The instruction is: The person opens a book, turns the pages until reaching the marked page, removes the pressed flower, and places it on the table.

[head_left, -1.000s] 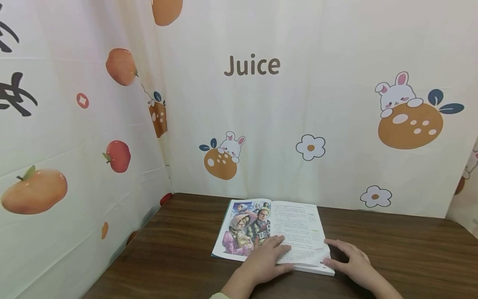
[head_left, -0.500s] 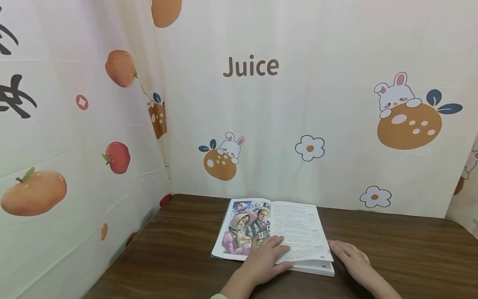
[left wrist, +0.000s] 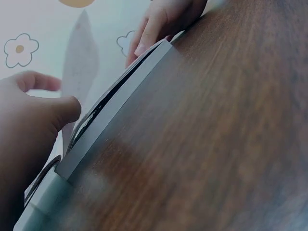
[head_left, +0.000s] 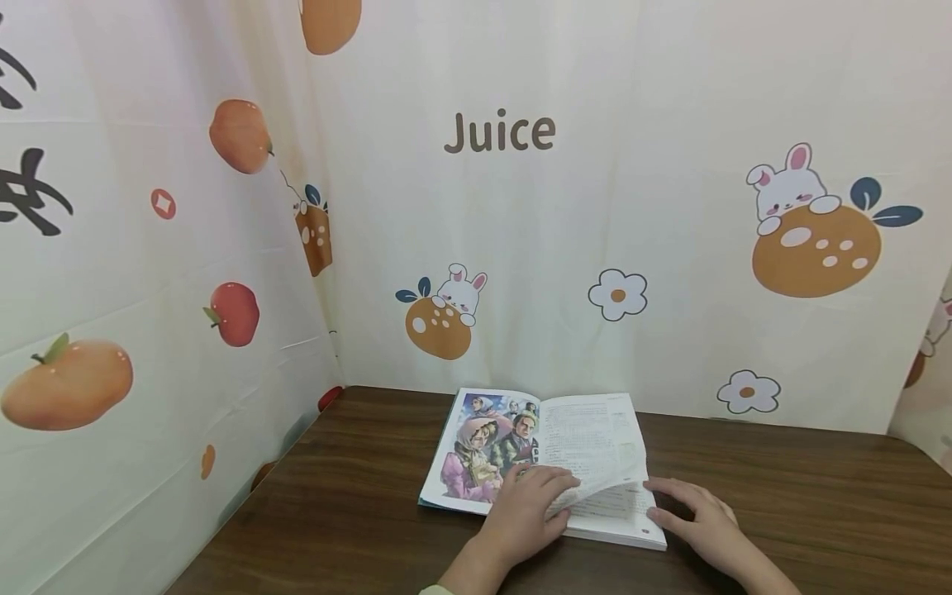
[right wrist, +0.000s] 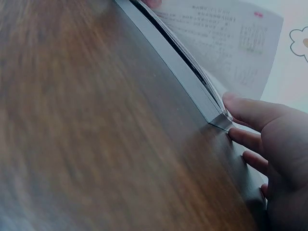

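An open book (head_left: 595, 529) lies on the table, a colour illustration on its left page and print on its right. One right-hand page (head_left: 595, 471) is lifted and bowed off those below. My left hand (head_left: 524, 508) is at its lower inner part; in the left wrist view the raised page (left wrist: 79, 62) stands between the thumb (left wrist: 65, 110) and the fingers. My right hand (head_left: 702, 521) is at the book's right edge. In the right wrist view its thumb (right wrist: 250, 108) touches the near corner, and relaxed fingers lie along the side.
The dark wood-grain table (head_left: 335, 496) extends on both sides of the book. A pale curtain (head_left: 521, 215) with printed fruit, rabbits and flowers hangs behind the table. Another printed curtain (head_left: 149, 273) closes off the left side.
The right-hand page has risen from nearly flat, its lower corner now higher and further left. My left fingers have drawn closer together round it. My right hand has stayed by the book's edge.
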### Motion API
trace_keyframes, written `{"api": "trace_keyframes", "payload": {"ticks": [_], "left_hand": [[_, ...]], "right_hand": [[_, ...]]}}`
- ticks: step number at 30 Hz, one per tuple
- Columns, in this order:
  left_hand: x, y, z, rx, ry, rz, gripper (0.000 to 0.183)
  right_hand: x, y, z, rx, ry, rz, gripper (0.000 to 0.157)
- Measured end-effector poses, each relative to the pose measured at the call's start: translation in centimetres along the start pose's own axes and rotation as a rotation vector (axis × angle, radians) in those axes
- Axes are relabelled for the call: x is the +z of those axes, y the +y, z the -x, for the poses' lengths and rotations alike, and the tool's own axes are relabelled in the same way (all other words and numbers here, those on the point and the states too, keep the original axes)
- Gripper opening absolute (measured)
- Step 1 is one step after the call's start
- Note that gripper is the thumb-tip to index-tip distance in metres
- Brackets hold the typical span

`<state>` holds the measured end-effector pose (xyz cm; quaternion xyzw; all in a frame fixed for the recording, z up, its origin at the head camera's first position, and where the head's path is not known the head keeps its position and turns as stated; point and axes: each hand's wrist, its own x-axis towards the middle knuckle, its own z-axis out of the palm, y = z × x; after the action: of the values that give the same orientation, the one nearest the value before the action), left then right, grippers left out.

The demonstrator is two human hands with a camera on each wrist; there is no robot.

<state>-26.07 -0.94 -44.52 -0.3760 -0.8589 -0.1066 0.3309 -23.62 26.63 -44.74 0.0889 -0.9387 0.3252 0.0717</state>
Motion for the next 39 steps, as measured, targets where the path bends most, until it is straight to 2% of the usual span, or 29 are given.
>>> {"api": "trace_keyframes", "payload": {"ticks": [5,11,18,25,28,30,33,36,39], "left_hand": [[-0.07,-0.17,-0.37,0.019,0.115,0.044,0.064],[-0.18,-0.23,-0.44,-0.018,0.224,0.063,0.090],[-0.18,-0.25,-0.27,-0.111,0.310,0.016,0.095],[-0.28,-0.45,-0.41,-0.153,0.408,-0.062,0.095],[-0.24,-0.43,-0.32,-0.195,0.398,-0.104,0.097],[-0.19,-0.43,-0.26,-0.229,0.366,-0.135,0.099],[-0.23,-0.42,-0.24,-0.285,0.285,-0.187,0.101],[-0.38,-0.33,-0.26,-0.332,0.177,-0.218,0.098],[-0.44,-0.27,-0.29,-0.343,0.058,-0.234,0.088]], "right_hand": [[-0.03,-0.03,0.12,0.004,-0.005,-0.016,0.047],[-0.07,-0.11,0.13,0.014,-0.016,-0.014,0.049],[-0.02,-0.08,0.03,0.021,-0.019,0.000,0.051],[-0.03,-0.04,-0.07,0.031,-0.026,0.005,0.053],[-0.04,-0.06,-0.05,0.033,-0.027,0.003,0.053],[-0.03,-0.07,-0.03,0.032,-0.024,0.003,0.052],[0.01,-0.05,-0.04,0.028,-0.020,0.002,0.051],[0.04,-0.05,-0.04,0.027,-0.014,0.000,0.050],[0.03,-0.05,-0.01,0.029,-0.013,-0.001,0.050]]}}
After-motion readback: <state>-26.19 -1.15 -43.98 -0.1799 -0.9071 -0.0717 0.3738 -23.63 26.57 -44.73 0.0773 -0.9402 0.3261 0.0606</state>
